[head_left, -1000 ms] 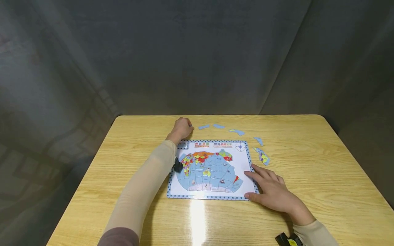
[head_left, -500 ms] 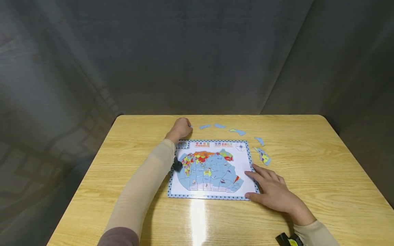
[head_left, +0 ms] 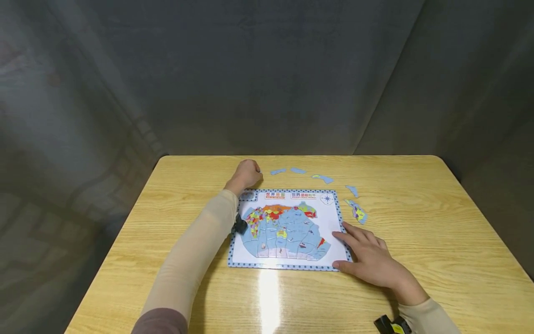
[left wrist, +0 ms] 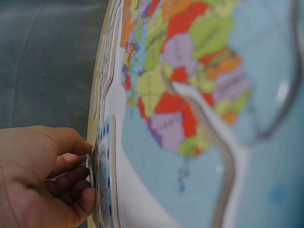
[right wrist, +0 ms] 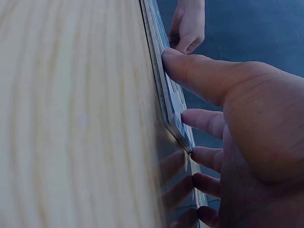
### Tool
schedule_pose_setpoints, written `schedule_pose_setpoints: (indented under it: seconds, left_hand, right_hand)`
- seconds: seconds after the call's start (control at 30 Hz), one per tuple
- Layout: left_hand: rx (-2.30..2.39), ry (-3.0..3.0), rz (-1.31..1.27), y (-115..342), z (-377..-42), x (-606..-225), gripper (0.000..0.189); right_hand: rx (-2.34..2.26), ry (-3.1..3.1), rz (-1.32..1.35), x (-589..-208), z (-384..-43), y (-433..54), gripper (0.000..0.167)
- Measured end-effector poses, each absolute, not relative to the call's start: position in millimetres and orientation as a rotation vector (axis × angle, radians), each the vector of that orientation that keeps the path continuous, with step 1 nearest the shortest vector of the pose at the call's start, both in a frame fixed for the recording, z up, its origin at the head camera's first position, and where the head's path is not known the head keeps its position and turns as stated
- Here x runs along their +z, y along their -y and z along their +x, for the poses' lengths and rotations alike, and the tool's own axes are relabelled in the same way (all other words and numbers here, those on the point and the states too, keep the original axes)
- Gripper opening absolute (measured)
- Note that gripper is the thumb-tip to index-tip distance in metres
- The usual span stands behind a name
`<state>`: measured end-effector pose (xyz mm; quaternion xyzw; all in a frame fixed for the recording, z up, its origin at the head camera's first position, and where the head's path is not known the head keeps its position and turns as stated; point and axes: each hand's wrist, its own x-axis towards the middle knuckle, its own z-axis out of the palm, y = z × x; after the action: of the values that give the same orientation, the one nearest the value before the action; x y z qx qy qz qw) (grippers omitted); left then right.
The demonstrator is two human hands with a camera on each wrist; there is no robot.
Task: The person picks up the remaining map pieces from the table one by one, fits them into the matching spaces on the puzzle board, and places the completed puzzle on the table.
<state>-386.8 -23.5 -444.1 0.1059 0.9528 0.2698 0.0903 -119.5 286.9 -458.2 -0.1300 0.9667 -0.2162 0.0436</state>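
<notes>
A world-map jigsaw puzzle (head_left: 288,232) lies on the table in a white board (head_left: 329,222) with a blue dotted border. My left hand (head_left: 247,172) is beyond the board's far left corner, fingers curled. In the left wrist view its fingertips (left wrist: 85,148) pinch a thin puzzle piece (left wrist: 92,168), seen edge-on and mostly hidden by the hand. Spread over the board's near right corner, my right hand (head_left: 371,260) rests with its thumb and forefinger on the white margin. The right wrist view shows that thumb (right wrist: 190,69) on the board's edge.
Several loose blue puzzle pieces lie in an arc behind and right of the board, among them a slim piece (head_left: 278,171) and a larger multicoloured one (head_left: 356,212). A dark curtain (head_left: 267,79) hangs behind the wooden table (head_left: 425,222).
My left hand stays at the far left corner, its fingers shifting slightly around the piece. The right hand and the board keep their places.
</notes>
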Motion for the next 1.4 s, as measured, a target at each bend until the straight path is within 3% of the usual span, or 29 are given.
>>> schedule_pose_setpoints:
  seconds: [0.1,0.23,0.4,1.4]
  left_hand:
    - [0.779,-2.851,0.314,23.3,-387.8,-445.7,0.014]
    - [0.772,-2.853,0.295,24.0,-389.1,-447.3,0.024]
    - [0.803,-2.832,0.290,26.5,-389.3,-447.5,0.014]
    - [0.827,-2.841,0.269,25.5,-382.4,-447.0,0.012]
  right_hand:
    - [-0.660,-2.955,-0.394,-458.4,-120.2,-286.8,0.073]
    - [-0.667,-2.958,-0.399,-459.1,-121.5,-287.0,0.073]
    - [-0.662,-2.948,-0.392,-461.4,-122.6,-286.9,0.073]
    - [-0.655,-2.958,-0.413,-460.2,-123.5,-287.7,0.073]
